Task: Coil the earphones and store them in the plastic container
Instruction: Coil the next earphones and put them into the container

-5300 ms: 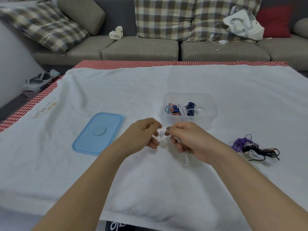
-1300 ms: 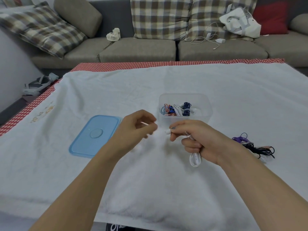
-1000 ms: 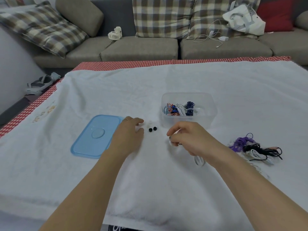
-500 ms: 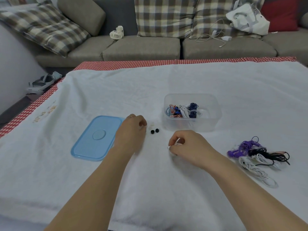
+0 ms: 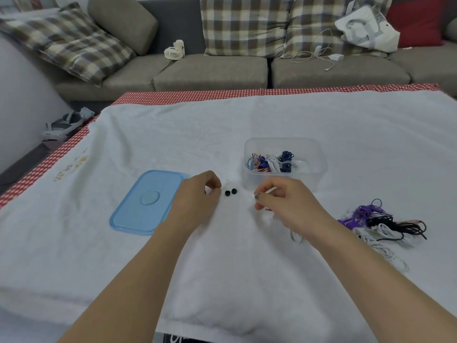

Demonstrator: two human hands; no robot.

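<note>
My right hand (image 5: 284, 204) is closed around a coiled white earphone; an earbud end shows at my fingertips and a loop of the earphone's cord (image 5: 295, 235) pokes out under my wrist. My left hand (image 5: 197, 196) rests on the cloth with its fingers pinched; whether it holds anything is hidden. Two small black ear tips (image 5: 230, 192) lie between the hands, next to a pale small piece. The clear plastic container (image 5: 319, 154) stands just beyond, with several coiled earphones inside. Its blue lid (image 5: 146, 201) lies flat at the left.
A tangle of purple, black and white earphones (image 5: 380, 224) lies on the white cloth (image 5: 222, 268) at the right. Behind the table is a sofa (image 5: 210, 70) with checked cushions, a small fan, a charger cable and a white bag.
Both hands came down onto the cloth. My left hand set down the two black ear tips and stays beside them. My right hand has just lifted slightly, still holding the white earphone.
</note>
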